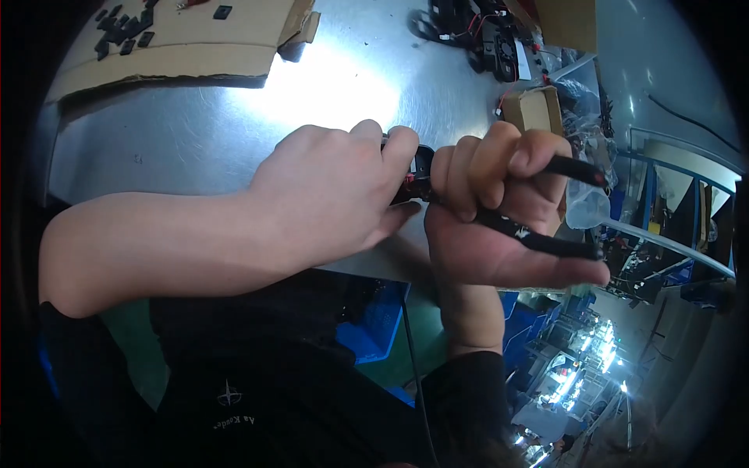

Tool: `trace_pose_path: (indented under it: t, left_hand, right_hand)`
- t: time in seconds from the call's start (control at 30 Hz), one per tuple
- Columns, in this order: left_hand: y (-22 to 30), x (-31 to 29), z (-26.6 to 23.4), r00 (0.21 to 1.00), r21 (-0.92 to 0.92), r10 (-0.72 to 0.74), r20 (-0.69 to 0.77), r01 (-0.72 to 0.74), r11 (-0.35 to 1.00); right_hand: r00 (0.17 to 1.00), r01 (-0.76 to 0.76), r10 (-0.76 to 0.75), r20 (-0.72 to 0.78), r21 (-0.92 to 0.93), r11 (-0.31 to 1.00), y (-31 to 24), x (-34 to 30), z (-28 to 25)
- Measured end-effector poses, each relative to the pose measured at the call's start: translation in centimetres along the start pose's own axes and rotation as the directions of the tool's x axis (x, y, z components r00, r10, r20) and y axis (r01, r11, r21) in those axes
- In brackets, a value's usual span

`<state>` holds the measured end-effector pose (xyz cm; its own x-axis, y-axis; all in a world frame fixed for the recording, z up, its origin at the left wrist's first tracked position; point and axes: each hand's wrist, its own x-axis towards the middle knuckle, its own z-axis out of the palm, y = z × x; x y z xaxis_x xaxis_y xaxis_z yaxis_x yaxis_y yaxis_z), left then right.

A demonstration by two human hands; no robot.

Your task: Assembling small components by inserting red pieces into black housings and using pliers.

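1. A shiny metal table [179, 148] lies beneath the grip; beyond it to the left, a cardboard tray [179, 64] holds small black pieces [125, 31], probably set there for easy reach.
2. The left hand [328, 175] curls around a dark part [423, 161], mostly hidden between the hands, apparently to steady it.
3. Just right of it, the right hand [491, 187] wraps a black-handled tool [558, 244], its handles spread, thumb along the lower one, likely for leverage.

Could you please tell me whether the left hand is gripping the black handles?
No, the right hand grips the black handles.
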<state>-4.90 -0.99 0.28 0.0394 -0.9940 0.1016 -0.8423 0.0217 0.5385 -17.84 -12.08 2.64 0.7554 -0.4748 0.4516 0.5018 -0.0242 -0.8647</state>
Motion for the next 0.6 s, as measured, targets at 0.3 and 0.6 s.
trace_pose_path:
  t: [0.3,0.6]
  left_hand:
    - [0.3,-0.3,0.3,0.997,0.074,0.017,-0.081,-0.011,0.997]
    - [-1.0,-0.3,0.7,0.990,0.146,0.069,-0.124,-0.051,0.988]
  right_hand:
    - [0.751,-0.251,0.014,-0.660,-0.265,0.931,0.8,2.4,3.7]
    - [0.933,-0.084,0.143,-0.330,0.185,0.979,0.2,1.8,1.1]
